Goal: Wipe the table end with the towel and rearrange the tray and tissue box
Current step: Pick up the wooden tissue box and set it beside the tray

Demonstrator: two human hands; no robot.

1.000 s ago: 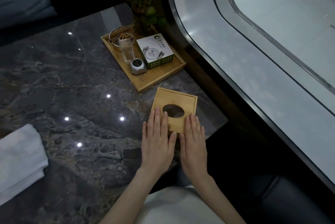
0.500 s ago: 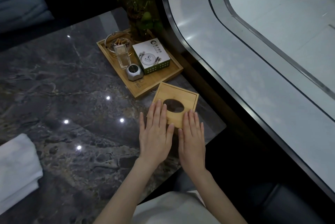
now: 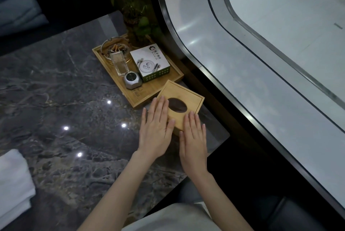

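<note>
A square wooden tissue box (image 3: 184, 96) with an oval hole in its lid sits near the right end of the dark marble table (image 3: 61, 100), touching the front corner of the wooden tray (image 3: 137, 100). My left hand (image 3: 155, 128) lies flat with its fingers spread, fingertips on the box's near left edge. My right hand (image 3: 194, 137) lies flat beside it, fingertips against the box's near side. Neither hand grips the box. A folded white towel (image 3: 14, 184) rests at the table's left edge.
The tray carries a glass ashtray (image 3: 113, 47) with cigarette butts, a clear holder (image 3: 120, 63), a small silver device (image 3: 132, 80) and a white-green box (image 3: 150, 64). A potted plant (image 3: 138, 23) stands behind it. A curved railing (image 3: 242, 73) borders the table on the right.
Both flat hands have pushed the tissue box away from me along the table, until it touches the tray's front corner.
</note>
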